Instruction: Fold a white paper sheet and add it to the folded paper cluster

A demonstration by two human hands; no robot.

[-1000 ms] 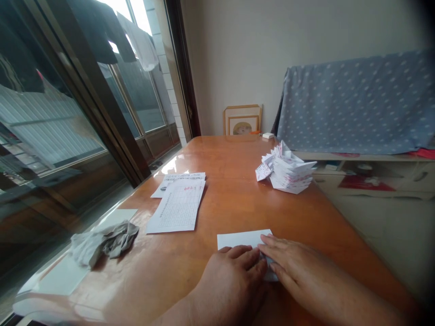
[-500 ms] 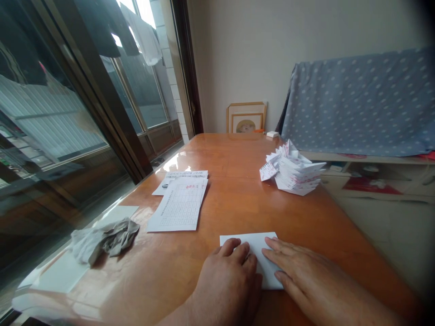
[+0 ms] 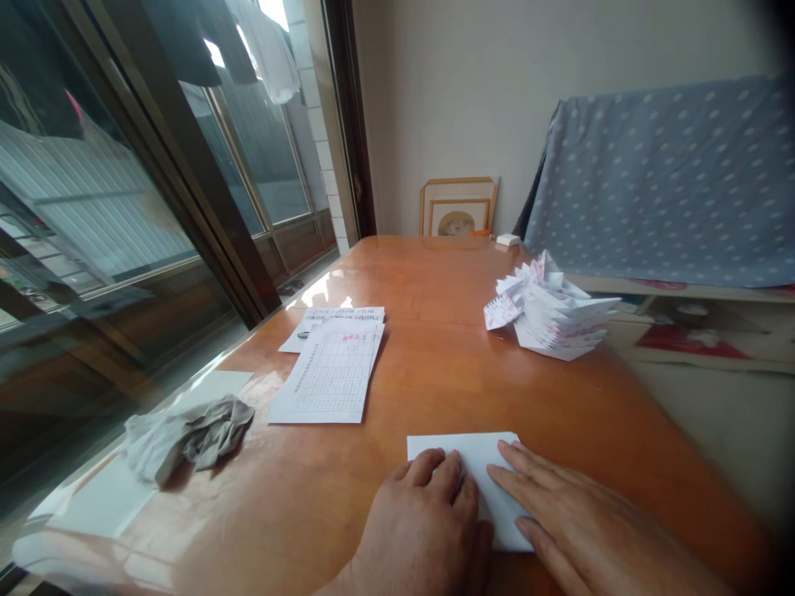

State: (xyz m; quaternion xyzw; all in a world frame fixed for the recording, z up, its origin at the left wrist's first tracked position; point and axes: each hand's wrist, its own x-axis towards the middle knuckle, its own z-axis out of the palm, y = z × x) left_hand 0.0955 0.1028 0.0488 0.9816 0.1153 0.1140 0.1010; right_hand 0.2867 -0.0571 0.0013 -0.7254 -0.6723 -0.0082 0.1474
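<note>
A folded sheet of white paper point(image 3: 497, 488) lies flat on the wooden table in front of me. My left hand point(image 3: 428, 513) rests on its left part, fingers bent and a little apart, tips down on the paper; its thumb is mostly hidden. Stretched flat along the paper's right edge is my right hand point(image 3: 577, 513), fingers spread slightly. Both hands touch the sheet from above and cover much of its lower part and right side.
Printed sheets point(image 3: 329, 381) lie left of centre on the table point(image 3: 428, 331). A pile of folded papers point(image 3: 559, 314) stands near the right edge. A grey cloth point(image 3: 217, 430) is at the left, by the window. A small white box point(image 3: 508, 240) sits at the far end.
The paper and both hands sit slightly lower and farther right in the view, which itself has shifted a little. The right hand stays along the paper's right edge, the left on top.
</note>
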